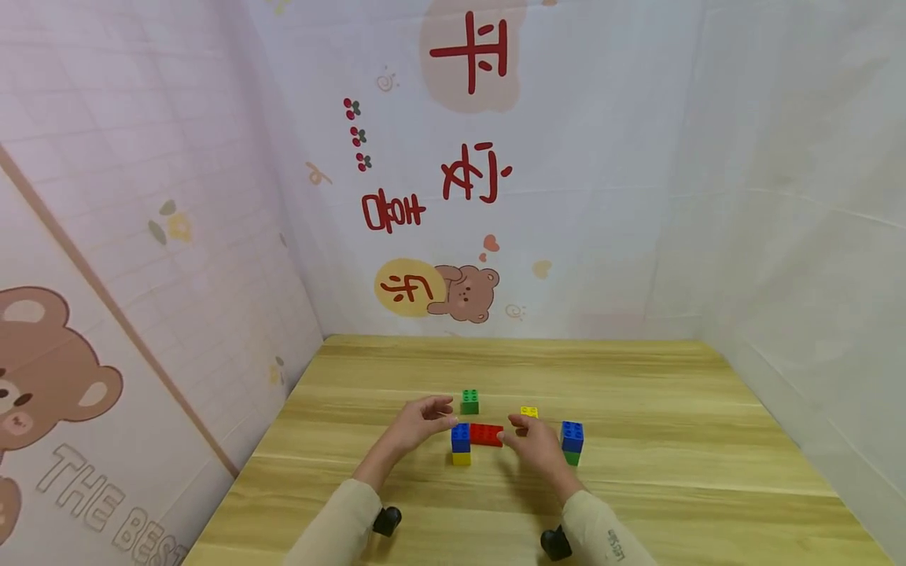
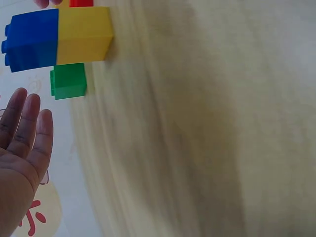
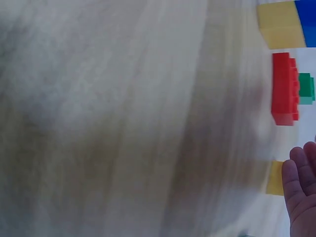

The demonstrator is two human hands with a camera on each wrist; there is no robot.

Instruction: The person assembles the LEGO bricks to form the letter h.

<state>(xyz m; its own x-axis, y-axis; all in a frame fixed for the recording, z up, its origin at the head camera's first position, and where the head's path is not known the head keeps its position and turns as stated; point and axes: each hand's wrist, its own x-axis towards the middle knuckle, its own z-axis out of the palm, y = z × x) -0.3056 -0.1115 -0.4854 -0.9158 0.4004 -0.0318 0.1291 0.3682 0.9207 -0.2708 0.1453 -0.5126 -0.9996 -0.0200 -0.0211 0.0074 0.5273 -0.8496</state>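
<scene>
My left hand (image 1: 416,424) hovers with relaxed fingers at the left of a stack, a blue toy brick (image 1: 461,437) on top of a yellow one (image 1: 462,458). Its fingers also show loosely extended in the left wrist view, holding nothing. A long red brick (image 1: 486,435) lies just right of the stack. My right hand (image 1: 536,446) is at the red brick's right end, thumb close to it, fingers slightly bent and nothing in them. Behind that hand stands another yellow brick (image 1: 529,411), partly hidden by the fingers.
A green brick (image 1: 470,402) stands farther back, behind the red one. To the right of my right hand is a second stack, a blue brick (image 1: 572,435) over a green one (image 1: 572,457). Printed cloth walls (image 1: 566,196) enclose the wooden table (image 1: 637,503) at the back and sides.
</scene>
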